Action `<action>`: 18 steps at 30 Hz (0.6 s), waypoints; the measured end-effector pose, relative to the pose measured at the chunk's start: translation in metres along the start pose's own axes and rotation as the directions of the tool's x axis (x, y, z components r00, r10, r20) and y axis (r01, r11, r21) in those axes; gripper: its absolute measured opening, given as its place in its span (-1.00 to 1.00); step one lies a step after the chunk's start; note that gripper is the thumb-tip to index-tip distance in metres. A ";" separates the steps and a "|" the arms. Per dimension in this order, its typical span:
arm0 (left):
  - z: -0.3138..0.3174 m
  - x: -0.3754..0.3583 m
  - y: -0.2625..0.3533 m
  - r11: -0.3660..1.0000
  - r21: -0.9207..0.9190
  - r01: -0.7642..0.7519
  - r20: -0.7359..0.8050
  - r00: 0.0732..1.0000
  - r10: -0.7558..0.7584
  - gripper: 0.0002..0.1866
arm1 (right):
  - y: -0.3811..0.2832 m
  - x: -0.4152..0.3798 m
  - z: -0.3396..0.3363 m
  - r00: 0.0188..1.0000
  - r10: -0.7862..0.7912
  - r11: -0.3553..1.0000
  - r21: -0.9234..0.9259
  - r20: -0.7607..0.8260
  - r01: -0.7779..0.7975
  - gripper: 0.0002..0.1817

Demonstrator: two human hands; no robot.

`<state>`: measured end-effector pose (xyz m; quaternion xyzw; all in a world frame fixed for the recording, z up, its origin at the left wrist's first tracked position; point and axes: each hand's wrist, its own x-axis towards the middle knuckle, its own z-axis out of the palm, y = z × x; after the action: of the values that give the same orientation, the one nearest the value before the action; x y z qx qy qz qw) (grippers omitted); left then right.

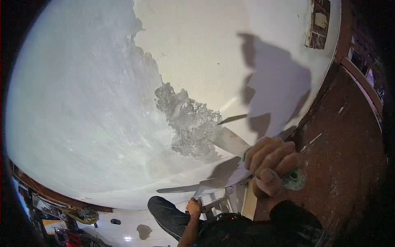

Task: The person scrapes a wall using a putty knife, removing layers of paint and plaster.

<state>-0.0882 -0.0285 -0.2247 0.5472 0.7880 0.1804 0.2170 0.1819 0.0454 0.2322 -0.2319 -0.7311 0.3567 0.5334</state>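
Note:
My right hand [271,164] is wrapped round the handle of a scraper, thumb folded across it. The scraper's broad flat blade [231,142] points left over the white surface, its edge by a rough grey patch [187,121]. A clear handle end with a green hole [293,177] sticks out behind the fist. Lower down, beside a dark-trousered knee [166,212], my left hand [194,207] is closed at a small dark thing I cannot make out.
A smooth grey-white area [90,103] spreads left, meeting cream paint [193,37] along a ragged edge. Reddish-brown boarding [337,136] with pale specks lies right. A framed opening [319,22] is at top right. Pale slatted bars [222,206] stand near the left hand; coiled rope [84,215] hangs lower left.

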 end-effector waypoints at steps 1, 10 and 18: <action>-0.001 0.001 0.002 1.000 -0.011 -0.016 0.010 1.000 0.016 -0.68 | 0.003 -0.005 0.003 0.993 0.067 0.995 -0.072 -0.100 -0.074 -0.78; 0.004 0.006 -0.003 0.999 0.051 0.009 0.054 0.998 -0.012 -0.68 | -0.014 0.037 0.003 0.702 -0.710 0.659 0.402 0.053 0.636 -0.84; -0.001 0.008 0.005 1.000 0.007 0.012 -0.013 1.000 -0.011 -0.69 | 0.066 0.006 0.018 0.927 -0.318 0.889 0.277 -0.197 0.364 -0.82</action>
<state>-0.0870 -0.0194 -0.2227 0.5422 0.7932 0.1799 0.2110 0.1603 0.0870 0.1826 -0.0390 -0.6543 0.3492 0.6696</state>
